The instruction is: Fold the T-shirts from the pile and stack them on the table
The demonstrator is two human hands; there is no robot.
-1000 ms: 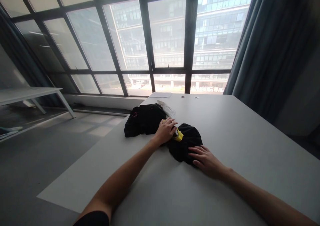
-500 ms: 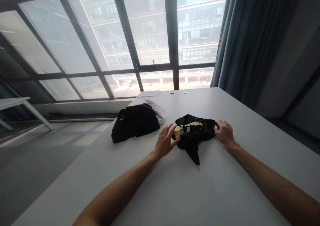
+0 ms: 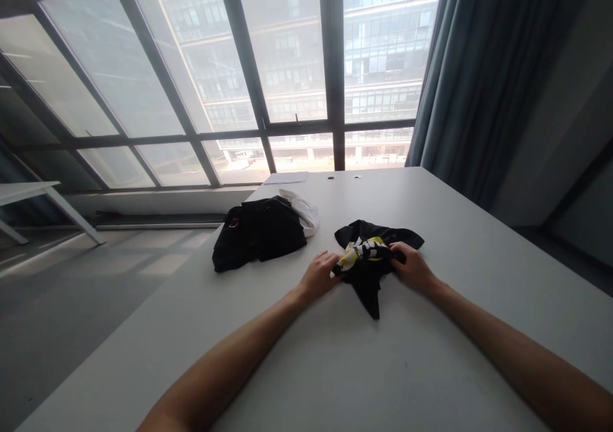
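Note:
A crumpled black garment [image 3: 368,285] with a yellow, white and black print lies on the white table in front of me. Its printed part is bunched up between my two hands. My left hand [image 3: 322,274] is closed on the left edge of the cloth, thumb and fingers pinching it. At the other side, my right hand [image 3: 410,265] grips the black fabric near the right end of the print. One pointed flap hangs toward me on the tabletop, and another spreads out behind my right hand. The garment's exact kind cannot be made out.
Left of the garment sits a pile of black clothing [image 3: 258,234], with a white cloth [image 3: 302,212] behind it. A paper sheet [image 3: 286,178] lies at the far end of the white table [image 3: 306,362]. A dark curtain [image 3: 464,100] hangs at the right, beside large windows.
My right hand has moved left from the garment's right end to the printed part and gripped it. My left hand has closed on the left edge. The print is now gathered up.

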